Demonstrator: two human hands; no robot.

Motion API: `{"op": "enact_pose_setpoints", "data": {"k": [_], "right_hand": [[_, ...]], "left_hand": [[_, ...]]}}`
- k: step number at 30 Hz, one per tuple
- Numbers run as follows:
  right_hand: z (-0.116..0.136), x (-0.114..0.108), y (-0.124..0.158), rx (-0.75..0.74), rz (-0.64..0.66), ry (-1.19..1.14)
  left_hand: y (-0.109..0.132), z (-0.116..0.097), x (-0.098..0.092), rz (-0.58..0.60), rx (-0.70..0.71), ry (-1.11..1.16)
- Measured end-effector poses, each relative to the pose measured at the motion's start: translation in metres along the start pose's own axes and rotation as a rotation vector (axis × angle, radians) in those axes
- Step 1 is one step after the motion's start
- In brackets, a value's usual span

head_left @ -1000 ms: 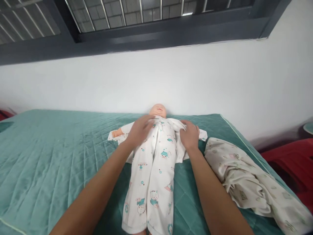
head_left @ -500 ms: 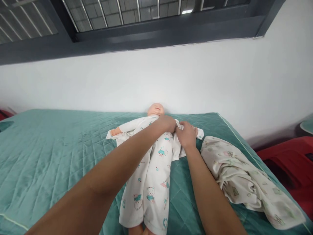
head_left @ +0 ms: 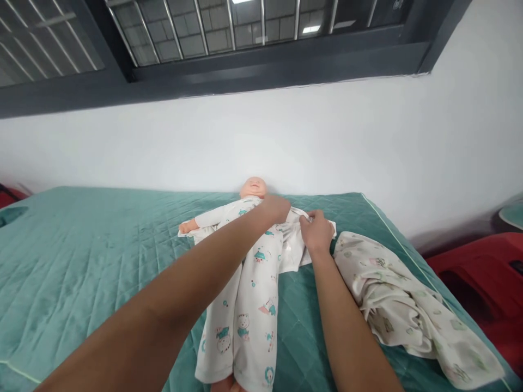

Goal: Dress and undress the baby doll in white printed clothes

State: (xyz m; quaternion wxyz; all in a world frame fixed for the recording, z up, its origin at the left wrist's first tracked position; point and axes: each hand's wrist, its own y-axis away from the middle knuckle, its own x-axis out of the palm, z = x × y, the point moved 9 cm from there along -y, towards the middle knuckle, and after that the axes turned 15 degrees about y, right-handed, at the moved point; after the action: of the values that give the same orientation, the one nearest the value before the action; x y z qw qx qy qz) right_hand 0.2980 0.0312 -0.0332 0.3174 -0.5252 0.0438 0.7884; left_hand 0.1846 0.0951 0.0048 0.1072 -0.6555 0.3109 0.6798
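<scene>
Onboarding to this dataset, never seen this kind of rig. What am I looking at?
There's no robot: these are a person's bare hands, seen from a camera worn on the head, looking forward and down. A doll lies face up on a green quilted cover, its head toward the wall, with a printed white outfit over its body and legs. The left hand reaches across its chest, fingers hidden. The right hand seems to pinch white cloth beside the doll. A crumpled patterned cloth lies further right.
</scene>
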Motion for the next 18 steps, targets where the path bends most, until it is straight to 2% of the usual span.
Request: {"op": "enact_pose_setpoints", "data": {"k": [4, 8, 12, 18], "right_hand": [[0.006, 0.004, 0.002, -0.027, 0.009, 0.027], [0.006, 0.007, -0.001, -0.037, 0.014, 0.026], [0.0, 0.004, -0.003, -0.025, 0.007, -0.053], [-0.009, -0.001, -0.001, -0.015, -0.046, -0.174]], "left_hand": [[-0.01, -0.014, 0.014, 0.014, 0.028, -0.007], [-0.013, -0.016, 0.018, -0.035, 0.076, -0.016], [-0.005, -0.009, 0.008, -0.119, 0.104, -0.03], [0.012, 0.01, -0.018, -0.198, 0.077, -0.047]]}}
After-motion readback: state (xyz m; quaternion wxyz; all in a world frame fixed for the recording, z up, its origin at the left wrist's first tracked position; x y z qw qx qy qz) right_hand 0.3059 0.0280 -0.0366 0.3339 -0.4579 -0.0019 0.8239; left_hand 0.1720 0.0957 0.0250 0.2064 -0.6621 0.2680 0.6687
